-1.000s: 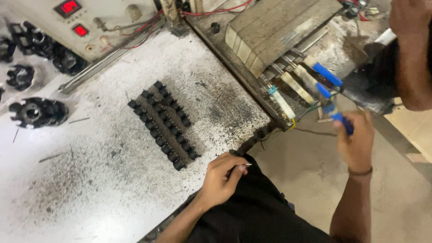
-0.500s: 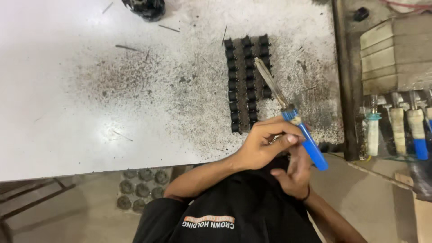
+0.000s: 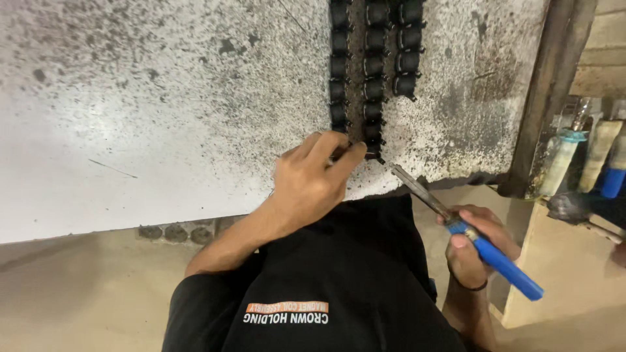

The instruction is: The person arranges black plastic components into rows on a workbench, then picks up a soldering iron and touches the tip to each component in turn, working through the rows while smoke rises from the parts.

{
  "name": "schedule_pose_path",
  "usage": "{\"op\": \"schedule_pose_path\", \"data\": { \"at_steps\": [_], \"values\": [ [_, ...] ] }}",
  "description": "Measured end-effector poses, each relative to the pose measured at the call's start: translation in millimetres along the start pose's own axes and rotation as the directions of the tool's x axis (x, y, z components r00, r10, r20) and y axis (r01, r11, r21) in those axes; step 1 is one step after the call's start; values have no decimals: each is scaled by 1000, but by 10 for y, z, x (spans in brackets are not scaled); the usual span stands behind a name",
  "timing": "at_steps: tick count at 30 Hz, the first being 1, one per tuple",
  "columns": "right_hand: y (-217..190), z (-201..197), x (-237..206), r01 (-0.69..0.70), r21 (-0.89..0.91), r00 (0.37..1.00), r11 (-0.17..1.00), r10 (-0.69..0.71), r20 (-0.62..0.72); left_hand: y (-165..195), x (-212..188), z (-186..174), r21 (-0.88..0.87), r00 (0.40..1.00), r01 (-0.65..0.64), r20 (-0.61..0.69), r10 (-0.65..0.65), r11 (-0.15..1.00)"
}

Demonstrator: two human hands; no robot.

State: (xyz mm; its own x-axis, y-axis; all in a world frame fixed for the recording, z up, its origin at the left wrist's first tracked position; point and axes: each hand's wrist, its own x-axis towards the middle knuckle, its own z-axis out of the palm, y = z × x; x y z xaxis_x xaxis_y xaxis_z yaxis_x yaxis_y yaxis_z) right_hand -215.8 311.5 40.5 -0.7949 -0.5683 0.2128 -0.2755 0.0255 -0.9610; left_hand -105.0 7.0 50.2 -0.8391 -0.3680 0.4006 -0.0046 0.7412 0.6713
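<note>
Three rows of small black round parts (image 3: 373, 68) lie on the white, soot-speckled table (image 3: 163, 130). My left hand (image 3: 306, 186) rests at the table's near edge, and its fingertips pinch the nearest black part (image 3: 352, 148) at the end of the rows. My right hand (image 3: 473, 251) is lower, off the table to the right. It grips a blue-handled tool (image 3: 502, 264) whose flat metal blade points up-left toward the table edge. The blade tip stops just short of the rows.
A dark wooden rail (image 3: 535, 98) borders the table on the right. Beyond it, several tools with pale and blue handles (image 3: 590, 156) stand in a rack. Round black parts (image 3: 173, 232) sit below the table's front edge. My black shirt (image 3: 326, 287) fills the bottom.
My right hand has carried the blue-handled tool down and to the right, away from the rows. My left hand has moved onto the nearest black part. The camera has come closer to the table.
</note>
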Motion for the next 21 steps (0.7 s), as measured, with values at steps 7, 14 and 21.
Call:
{"op": "schedule_pose_path", "data": {
  "at_steps": [7, 14, 21],
  "values": [
    [-156, 24, 100, 44, -260, 994, 964, -15, 112, 14, -90, 195, -18, 994, -8, 110, 10, 1000],
    [-187, 23, 146, 28, -284, 995, 958, 2, 105, 26, -117, 202, -22, 993, 2, 118, 1, 1000],
    [-230, 28, 196, 12, -330, 990, 944, 34, 134, 29, -108, 232, -34, 991, -10, 136, 15, 999]
  ]
}}
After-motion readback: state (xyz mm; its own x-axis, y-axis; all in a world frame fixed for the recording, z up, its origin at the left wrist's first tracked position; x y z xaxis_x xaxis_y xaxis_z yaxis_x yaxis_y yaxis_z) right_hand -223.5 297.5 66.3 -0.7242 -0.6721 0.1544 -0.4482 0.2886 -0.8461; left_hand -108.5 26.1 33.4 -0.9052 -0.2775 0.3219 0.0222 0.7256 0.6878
